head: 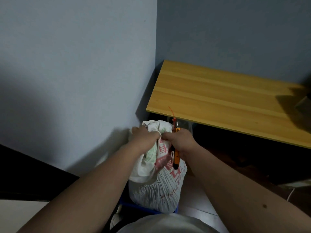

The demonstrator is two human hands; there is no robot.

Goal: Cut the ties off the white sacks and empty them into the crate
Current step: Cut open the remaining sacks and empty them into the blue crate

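Note:
A white woven sack (158, 187) with red printing stands upright in front of me, its bottom over a blue crate (148, 210) of which only a strip of rim shows. My left hand (145, 137) grips the bunched top of the sack. My right hand (180, 141) pinches the sack's neck right beside it and also holds orange-handled cutters (176, 155). A thin orange tie (172, 112) sticks up from near the cutters' tip.
A wooden tabletop (227, 101) stands to the right, its near corner just above the sack. Grey walls meet in a corner behind the sack. A dark box (303, 101) sits at the table's right edge. A white cable (173, 194) lies on the floor at the right.

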